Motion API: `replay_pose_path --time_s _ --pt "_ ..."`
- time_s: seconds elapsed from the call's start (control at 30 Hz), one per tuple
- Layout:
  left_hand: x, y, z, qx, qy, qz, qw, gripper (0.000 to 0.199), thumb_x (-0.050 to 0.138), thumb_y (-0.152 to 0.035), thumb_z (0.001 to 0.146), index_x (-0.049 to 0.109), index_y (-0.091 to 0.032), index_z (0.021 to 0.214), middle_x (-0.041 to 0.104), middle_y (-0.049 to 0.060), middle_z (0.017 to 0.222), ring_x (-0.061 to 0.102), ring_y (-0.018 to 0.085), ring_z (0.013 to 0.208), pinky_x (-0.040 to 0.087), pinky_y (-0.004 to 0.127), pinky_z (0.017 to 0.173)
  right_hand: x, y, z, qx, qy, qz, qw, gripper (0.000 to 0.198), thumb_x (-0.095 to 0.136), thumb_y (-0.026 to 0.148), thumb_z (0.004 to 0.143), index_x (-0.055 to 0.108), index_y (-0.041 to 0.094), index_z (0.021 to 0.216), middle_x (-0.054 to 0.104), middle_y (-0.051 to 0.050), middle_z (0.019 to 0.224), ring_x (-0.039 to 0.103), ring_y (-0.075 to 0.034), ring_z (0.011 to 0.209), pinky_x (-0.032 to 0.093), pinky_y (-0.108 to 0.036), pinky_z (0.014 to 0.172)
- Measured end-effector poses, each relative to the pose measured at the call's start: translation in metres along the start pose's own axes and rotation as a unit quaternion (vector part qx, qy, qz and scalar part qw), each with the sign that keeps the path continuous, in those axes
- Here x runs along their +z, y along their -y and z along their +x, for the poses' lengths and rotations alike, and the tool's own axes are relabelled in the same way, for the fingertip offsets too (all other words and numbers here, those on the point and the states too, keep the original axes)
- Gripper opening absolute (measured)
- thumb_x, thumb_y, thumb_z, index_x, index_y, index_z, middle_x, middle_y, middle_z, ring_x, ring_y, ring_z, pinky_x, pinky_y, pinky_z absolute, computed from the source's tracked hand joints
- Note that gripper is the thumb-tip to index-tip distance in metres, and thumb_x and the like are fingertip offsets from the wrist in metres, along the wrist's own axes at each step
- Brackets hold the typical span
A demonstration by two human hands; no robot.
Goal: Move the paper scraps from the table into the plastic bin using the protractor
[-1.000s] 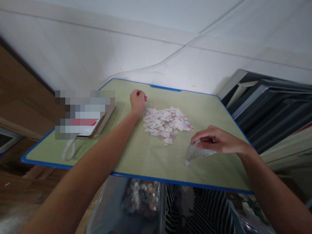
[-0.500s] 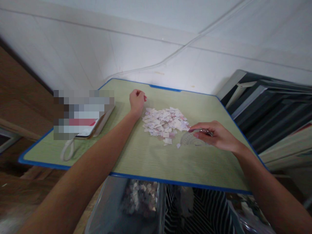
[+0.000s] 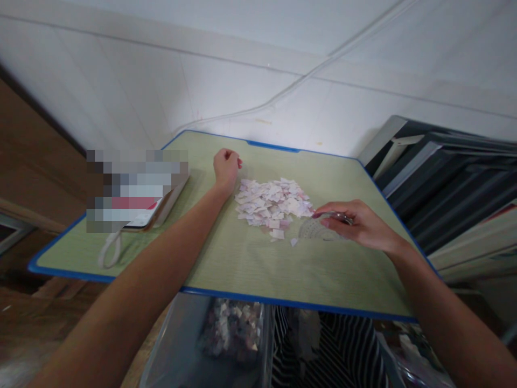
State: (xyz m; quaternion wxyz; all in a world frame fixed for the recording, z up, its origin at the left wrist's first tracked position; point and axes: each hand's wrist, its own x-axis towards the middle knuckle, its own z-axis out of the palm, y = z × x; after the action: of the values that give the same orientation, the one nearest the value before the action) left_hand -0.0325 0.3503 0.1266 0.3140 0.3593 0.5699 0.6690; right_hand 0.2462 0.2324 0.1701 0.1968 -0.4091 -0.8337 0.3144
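My left hand (image 3: 226,168) rests on the table at the upper left of a heap of torn paper scraps (image 3: 272,202), its fingers curled in a loose fist. Nothing shows in it. On the right, my right hand (image 3: 355,221) pinches a small shiny metal object (image 3: 341,216) between thumb and fingers; its exact kind is unclear. The fingertips are by the heap's right edge. Beneath this hand a clear protractor (image 3: 313,230) lies on the table, partly covered. A few loose scraps (image 3: 294,242) lie in front of the heap.
The green tabletop (image 3: 250,264) has a blue edge. At the left stands a partly blurred phone-like device (image 3: 141,215) with a white strap loop (image 3: 110,253). Below the front edge are a clear bin (image 3: 169,345) with scraps and a striped bag (image 3: 343,345). Dark flat panels (image 3: 452,178) lean at the right.
Hardly anything differs. The view has shifted very slightly, and both hands keep their places beside the paper heap.
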Motion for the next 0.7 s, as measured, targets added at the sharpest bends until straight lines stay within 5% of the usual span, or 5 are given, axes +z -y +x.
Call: replay_pose_path --time_s 0.27,0.7 --pt "0.0012 0.0011 0.0014 -0.003 -0.004 -0.005 1.000 0.030 0.047 -0.002 0.078 0.045 -0.022 0.055 0.049 -0.005 0.051 0.048 0.009 0.051 0.037 0.022 0.053 0.0035 0.0052 0.0009 0.017 0.061 0.057 0.996 0.031 0.063 0.041 0.088 0.071 0.013 0.098 0.057 0.001 0.062 0.041 -0.008 0.049 0.030 -0.021 0.044" --pt "0.0008 0.0004 0.0004 0.002 -0.004 0.004 1.000 0.029 0.047 -0.003 0.078 0.044 -0.022 0.056 0.049 -0.006 0.050 0.047 0.009 0.048 0.036 0.021 0.051 0.0074 0.0057 0.0018 -0.014 0.050 0.024 0.998 0.032 0.063 0.041 0.090 0.074 0.012 0.097 0.061 -0.001 0.062 0.039 -0.008 0.047 0.028 -0.022 0.044"
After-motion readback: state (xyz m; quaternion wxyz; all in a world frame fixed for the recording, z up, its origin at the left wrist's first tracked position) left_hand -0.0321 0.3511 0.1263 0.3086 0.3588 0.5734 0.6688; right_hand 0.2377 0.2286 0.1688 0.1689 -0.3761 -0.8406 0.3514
